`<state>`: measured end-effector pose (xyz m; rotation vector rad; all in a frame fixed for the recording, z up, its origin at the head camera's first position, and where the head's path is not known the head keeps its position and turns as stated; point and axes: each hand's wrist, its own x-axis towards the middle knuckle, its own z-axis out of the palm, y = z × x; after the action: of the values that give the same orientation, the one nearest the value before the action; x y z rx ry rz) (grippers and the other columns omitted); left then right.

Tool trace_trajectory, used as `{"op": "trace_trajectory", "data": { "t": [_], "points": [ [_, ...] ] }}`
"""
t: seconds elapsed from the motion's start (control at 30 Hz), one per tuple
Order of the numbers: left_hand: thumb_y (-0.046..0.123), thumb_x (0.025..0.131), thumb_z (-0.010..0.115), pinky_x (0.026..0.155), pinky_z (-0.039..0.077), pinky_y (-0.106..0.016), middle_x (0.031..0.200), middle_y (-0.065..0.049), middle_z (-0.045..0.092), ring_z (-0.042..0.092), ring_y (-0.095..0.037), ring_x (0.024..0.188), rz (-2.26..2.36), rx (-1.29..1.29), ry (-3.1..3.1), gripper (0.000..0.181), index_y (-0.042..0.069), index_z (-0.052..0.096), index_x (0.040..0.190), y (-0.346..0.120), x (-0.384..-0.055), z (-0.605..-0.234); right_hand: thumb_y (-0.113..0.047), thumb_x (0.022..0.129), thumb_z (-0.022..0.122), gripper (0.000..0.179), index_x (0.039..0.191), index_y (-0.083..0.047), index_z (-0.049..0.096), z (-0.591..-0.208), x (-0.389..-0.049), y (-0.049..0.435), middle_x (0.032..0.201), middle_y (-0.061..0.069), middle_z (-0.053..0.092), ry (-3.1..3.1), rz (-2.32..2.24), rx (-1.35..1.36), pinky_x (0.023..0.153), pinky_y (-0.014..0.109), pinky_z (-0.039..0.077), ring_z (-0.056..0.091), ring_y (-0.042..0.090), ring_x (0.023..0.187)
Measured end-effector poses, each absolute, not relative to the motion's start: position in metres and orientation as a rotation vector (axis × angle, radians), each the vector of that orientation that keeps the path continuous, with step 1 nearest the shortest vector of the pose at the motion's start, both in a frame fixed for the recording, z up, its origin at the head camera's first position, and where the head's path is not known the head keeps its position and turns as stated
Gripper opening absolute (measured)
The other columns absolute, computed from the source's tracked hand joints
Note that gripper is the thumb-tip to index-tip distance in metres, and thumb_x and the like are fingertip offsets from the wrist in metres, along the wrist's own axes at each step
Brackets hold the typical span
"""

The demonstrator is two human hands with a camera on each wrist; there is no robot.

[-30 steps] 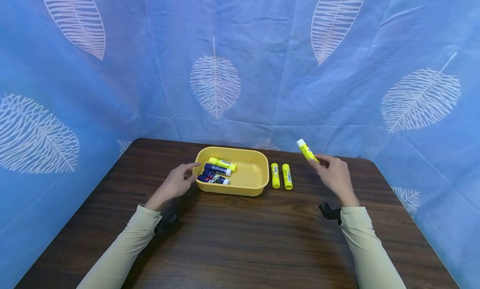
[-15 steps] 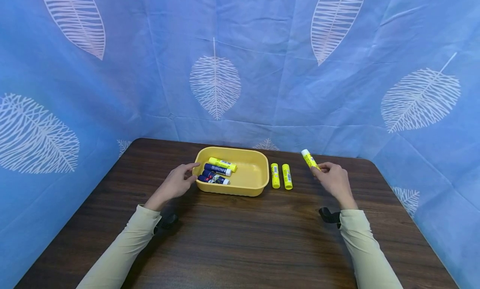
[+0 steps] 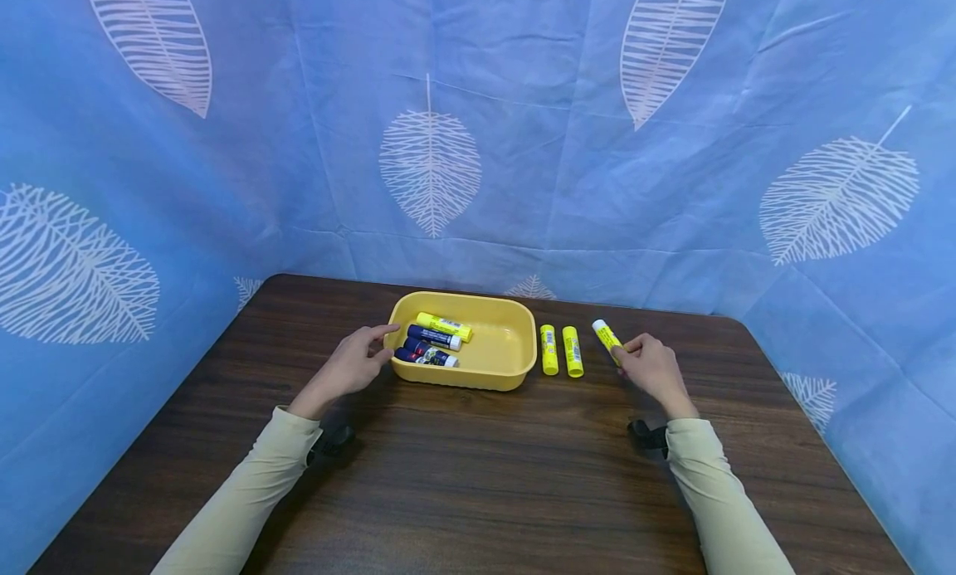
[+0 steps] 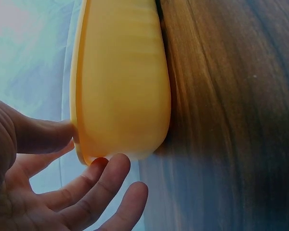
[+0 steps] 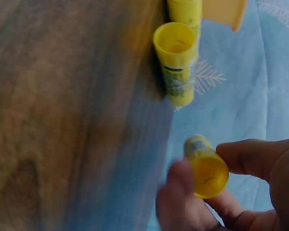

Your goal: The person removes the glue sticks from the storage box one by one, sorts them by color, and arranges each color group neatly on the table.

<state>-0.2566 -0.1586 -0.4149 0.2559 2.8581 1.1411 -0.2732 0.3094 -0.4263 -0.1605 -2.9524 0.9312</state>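
Right hand [image 3: 651, 367] pinches yellow stick [image 3: 607, 334] at its 10 o'clock; fingertip hold could slip, knocking neighbouring stick [image 3: 572, 352] at 9 o'clock. Left hand [image 3: 348, 363], fingers relaxed, touches tray [image 3: 459, 379]; nudge could shift it.

The table [image 3: 485, 475] carries a tray [image 3: 500, 351] near its far edge and, toward the far right corner, two tubes [image 3: 573, 352].
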Motion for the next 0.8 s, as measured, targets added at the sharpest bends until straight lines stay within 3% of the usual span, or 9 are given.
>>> {"op": "trace_trajectory", "data": {
  "t": [0.17, 0.53, 0.8],
  "points": [
    [0.009, 0.104, 0.058, 0.098, 0.053, -0.054, 0.137, -0.025, 0.056, 0.058, -0.037, 0.115, 1.121, 0.265, 2.866, 0.048, 0.007, 0.049, 0.151, -0.1584, -0.2557, -0.4144, -0.03, 0.103, 0.055, 0.04, 0.112, 0.008, 0.063, -0.4275, -0.2714, 0.3082, 0.1, 0.023, 0.068, -3.037, 0.851, -0.181, 0.057, 0.031, 0.043, 0.057, 0.024, 0.071],
    [0.011, 0.106, 0.055, 0.101, 0.05, -0.057, 0.141, -0.024, 0.053, 0.056, -0.04, 0.123, 1.108, 0.254, 2.84, 0.048, 0.009, 0.048, 0.153, -0.1591, -0.2554, -0.4141, -0.031, 0.1, 0.065, 0.035, 0.104, 0.004, 0.064, -0.4299, -0.2706, 0.3075, 0.085, 0.013, 0.066, -3.098, 0.819, -0.131, 0.059, 0.033, 0.046, 0.058, 0.021, 0.068],
    [0.011, 0.106, 0.054, 0.101, 0.05, -0.057, 0.142, -0.025, 0.052, 0.056, -0.04, 0.124, 1.095, 0.267, 2.843, 0.047, 0.008, 0.047, 0.153, -0.1585, -0.2558, -0.4142, -0.033, 0.099, 0.067, 0.04, 0.111, 0.004, 0.062, -0.4301, -0.2725, 0.3013, 0.081, 0.01, 0.067, -3.108, 0.816, -0.107, 0.061, 0.033, 0.045, 0.058, 0.02, 0.069]
  ]
}}
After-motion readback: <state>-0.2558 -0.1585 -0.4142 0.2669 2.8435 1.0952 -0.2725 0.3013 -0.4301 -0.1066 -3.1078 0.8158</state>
